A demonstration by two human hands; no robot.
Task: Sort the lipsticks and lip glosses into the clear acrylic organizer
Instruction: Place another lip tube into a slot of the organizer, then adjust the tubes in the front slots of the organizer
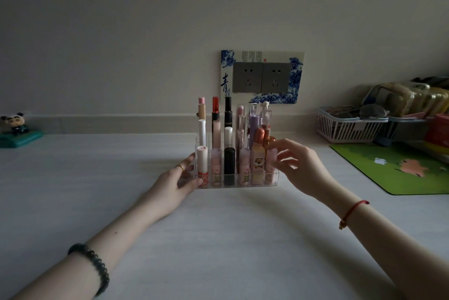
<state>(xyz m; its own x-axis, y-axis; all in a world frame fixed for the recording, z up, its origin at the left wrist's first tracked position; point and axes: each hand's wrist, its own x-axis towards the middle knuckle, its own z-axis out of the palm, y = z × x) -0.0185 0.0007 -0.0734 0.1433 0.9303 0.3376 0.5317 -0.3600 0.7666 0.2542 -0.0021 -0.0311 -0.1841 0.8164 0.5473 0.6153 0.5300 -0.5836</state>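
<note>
Pale tabletop [218, 239], dim room, plain wall [145, 20] behind with a blue-and-white double socket plate [262, 77]. Far left stands a panda figurine [15, 125]. To your right are a green mat [398, 168] and a white basket [347, 127], well apart from the work.

The clear organizer [233, 185] stands mid-tabletop below the socket plate. Its slots hold upright lipsticks and glosses [229, 161] in rows.

Your left hand [179, 178] lies open against its left wall, fingers straight, thumb at the front corner. Your right hand [298, 163], fingers loosely spread, reaches the gold-capped tube [269, 140] at the right end. I cannot tell whether it pinches the tube.
</note>
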